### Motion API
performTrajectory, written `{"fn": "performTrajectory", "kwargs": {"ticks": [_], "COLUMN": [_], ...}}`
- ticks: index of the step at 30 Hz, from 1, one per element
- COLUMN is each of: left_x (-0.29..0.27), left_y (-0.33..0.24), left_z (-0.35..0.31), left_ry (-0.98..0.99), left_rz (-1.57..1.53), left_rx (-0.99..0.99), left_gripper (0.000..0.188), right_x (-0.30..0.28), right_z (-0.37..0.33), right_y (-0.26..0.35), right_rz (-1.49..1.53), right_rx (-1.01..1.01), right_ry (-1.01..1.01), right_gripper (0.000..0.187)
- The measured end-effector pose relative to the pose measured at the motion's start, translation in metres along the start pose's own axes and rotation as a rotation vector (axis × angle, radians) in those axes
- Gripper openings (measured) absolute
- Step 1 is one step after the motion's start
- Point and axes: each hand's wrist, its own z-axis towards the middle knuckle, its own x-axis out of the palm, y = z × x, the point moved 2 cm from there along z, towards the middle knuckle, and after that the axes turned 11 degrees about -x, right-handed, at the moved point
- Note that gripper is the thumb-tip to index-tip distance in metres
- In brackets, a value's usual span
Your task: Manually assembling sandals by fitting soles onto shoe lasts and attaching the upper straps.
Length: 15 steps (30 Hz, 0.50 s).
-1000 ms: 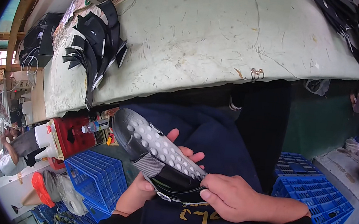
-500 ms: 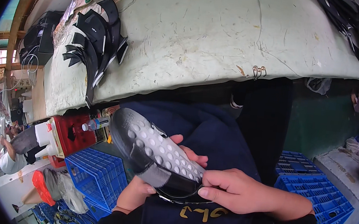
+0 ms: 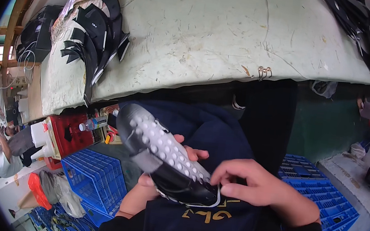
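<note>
A black shoe [image 3: 163, 147] lies tilted across my lap, its surface of light round bumps turned up. A grey band [image 3: 148, 160] crosses its side, and pale edging shows at the end nearest my right hand. My left hand [image 3: 145, 188] holds the shoe from beneath: the thumb shows on the near side, fingertips on the far side, and the shoe hides the palm. At the shoe's lower right end, my right hand [image 3: 250, 184] has its fingers curled in a pinch at the edge. Below the shoe is a dark blue apron [image 3: 199, 229] with gold lettering.
A pale worn table [image 3: 193, 39] spans the far side, with black cut pieces [image 3: 96, 32] at left and more black strips [image 3: 358, 35] at right. Blue crates [image 3: 91, 180] stand left and right. A bottle [image 3: 90, 125] lies near a red box. Another person [image 3: 0, 154] is at far left.
The shoe has rolled slightly, showing more of its near black side and pale edging. My right hand's fingers have shifted at the shoe's end. The whole view has moved slightly.
</note>
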Motion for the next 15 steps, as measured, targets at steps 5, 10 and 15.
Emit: {"fn": "performTrajectory", "kwargs": {"ticks": [5,10,15], "left_x": [-0.017,-0.013,-0.008], "left_y": [0.007,0.006,0.005], "left_z": [0.001,-0.002,-0.004], "left_ry": [0.013,-0.039,-0.061], "left_rz": [-0.025,0.005,-0.052], "left_rx": [0.004,-0.001,-0.029], "left_gripper": [0.125,0.128,0.126], "right_x": [0.008,0.011,0.012], "right_z": [-0.005,-0.001,0.0], "right_y": [-0.001,-0.003,-0.013], "right_rz": [-0.134,-0.138,-0.061], "right_rx": [0.011,-0.041,-0.052], "right_ry": [0.075,0.099,0.086], "right_gripper": [0.025,0.018,0.022]}}
